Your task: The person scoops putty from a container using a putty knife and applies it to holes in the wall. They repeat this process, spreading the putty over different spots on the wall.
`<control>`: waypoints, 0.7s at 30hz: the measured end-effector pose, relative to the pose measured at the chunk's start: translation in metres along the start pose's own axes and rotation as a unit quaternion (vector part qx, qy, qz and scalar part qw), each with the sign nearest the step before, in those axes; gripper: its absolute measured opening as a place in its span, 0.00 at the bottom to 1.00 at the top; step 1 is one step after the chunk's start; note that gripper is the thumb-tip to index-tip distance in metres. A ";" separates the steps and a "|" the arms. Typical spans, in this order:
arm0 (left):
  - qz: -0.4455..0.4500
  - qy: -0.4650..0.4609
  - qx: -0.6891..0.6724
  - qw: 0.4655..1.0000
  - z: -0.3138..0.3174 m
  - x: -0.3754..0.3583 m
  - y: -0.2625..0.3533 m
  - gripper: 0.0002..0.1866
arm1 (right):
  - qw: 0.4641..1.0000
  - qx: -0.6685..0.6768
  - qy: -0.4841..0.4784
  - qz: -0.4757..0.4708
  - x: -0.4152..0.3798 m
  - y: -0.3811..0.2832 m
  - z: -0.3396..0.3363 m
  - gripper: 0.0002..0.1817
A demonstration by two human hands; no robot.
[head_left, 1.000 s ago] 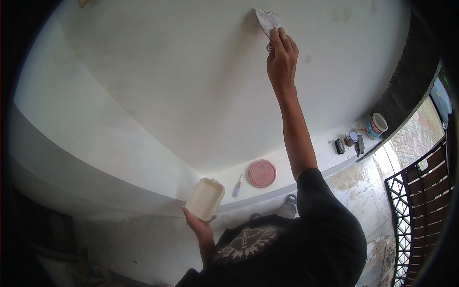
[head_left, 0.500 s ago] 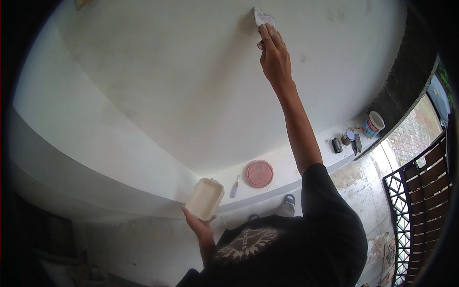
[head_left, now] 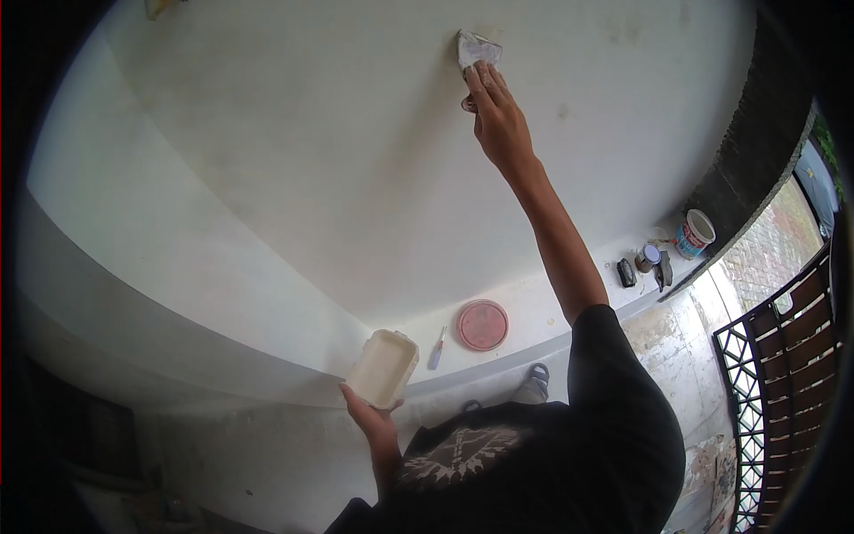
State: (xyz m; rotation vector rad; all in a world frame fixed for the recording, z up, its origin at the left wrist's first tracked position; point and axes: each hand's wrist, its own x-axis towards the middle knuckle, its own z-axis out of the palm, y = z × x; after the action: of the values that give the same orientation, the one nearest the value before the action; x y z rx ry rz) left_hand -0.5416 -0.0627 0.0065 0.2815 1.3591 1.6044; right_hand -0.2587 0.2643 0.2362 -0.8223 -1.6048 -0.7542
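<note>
My right hand is raised high on the white wall, its fingers wrapped round a putty knife. The knife's broad blade is smeared white and lies close against the wall, and part of its handle pokes out beside my thumb. Lower down, my left hand grips a shallow cream plastic tray by its near end. The inside of the tray faces up at me and is pale all over.
On the ledge below the wall lie a screwdriver and a round red lid. Farther right stand a paint bucket, a jar and a small black object. A slatted gate borders the right side.
My right hand and the putty knife have moved down and slightly left along the wall. My left hand and the tray have hardly moved.
</note>
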 end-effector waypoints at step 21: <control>-0.001 0.005 0.005 1.000 0.003 0.001 -0.001 0.38 | 0.996 0.039 -0.080 -0.007 0.004 0.003 -0.042 0.31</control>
State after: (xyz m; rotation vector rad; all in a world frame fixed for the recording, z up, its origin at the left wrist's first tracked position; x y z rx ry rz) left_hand -0.5390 -0.0602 0.0063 0.2796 1.3752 1.5992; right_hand -0.2337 0.2315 0.2470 -0.8325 -1.7735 -0.6447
